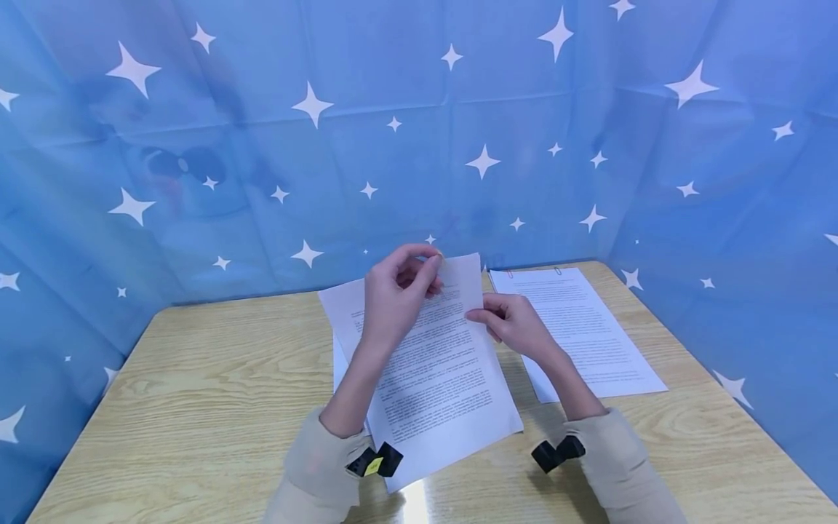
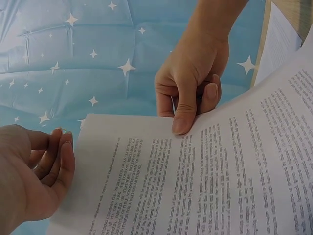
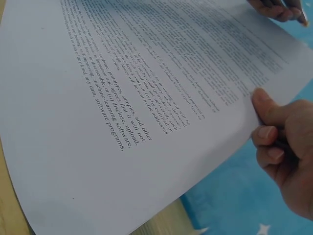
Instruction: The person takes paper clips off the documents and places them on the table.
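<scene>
A printed sheet of paper, perhaps several together, is held up at a tilt above the table. My right hand pinches its right edge near the top, thumb on the printed face. Close to the sheet's top edge, my left hand pinches a small yellowish paper clip between thumb and fingertips. Mostly hidden by the fingers, the clip shows only as a thin loop in the left wrist view. In that view the left hand is beside the sheet's corner.
More white paper lies beneath the raised sheet on the left. To the right, a printed stack rests on the wooden table, with two paper clips along its top edge. A blue star-patterned curtain stands behind the table.
</scene>
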Demonstrator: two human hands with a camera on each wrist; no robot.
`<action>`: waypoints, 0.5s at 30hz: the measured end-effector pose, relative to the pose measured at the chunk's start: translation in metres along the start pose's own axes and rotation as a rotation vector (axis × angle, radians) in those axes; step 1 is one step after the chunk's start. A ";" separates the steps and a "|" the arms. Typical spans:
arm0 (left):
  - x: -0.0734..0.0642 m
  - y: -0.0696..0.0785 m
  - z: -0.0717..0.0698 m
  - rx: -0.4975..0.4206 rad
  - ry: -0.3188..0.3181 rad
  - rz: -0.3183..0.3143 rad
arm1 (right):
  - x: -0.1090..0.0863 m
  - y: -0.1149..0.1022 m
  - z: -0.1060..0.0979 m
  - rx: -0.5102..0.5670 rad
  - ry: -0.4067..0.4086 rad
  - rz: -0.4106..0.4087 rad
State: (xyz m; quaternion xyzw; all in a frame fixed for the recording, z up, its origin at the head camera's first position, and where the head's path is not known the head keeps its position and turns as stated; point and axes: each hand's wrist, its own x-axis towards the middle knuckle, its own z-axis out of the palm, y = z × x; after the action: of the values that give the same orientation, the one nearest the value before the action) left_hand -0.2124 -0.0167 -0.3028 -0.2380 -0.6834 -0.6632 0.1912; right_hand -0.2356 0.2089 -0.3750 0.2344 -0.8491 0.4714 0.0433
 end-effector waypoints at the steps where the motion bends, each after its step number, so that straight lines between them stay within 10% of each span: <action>1: 0.000 0.001 -0.001 -0.003 0.003 -0.003 | 0.000 0.000 0.000 -0.001 0.003 0.005; 15: -0.017 0.006 -0.031 0.035 -0.026 -0.071 | 0.000 0.000 -0.002 -0.043 0.038 0.032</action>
State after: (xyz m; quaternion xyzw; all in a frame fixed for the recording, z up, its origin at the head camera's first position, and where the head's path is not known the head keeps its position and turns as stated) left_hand -0.1973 -0.0489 -0.3066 -0.2186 -0.7052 -0.6545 0.1628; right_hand -0.2362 0.2111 -0.3740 0.2109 -0.8618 0.4578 0.0571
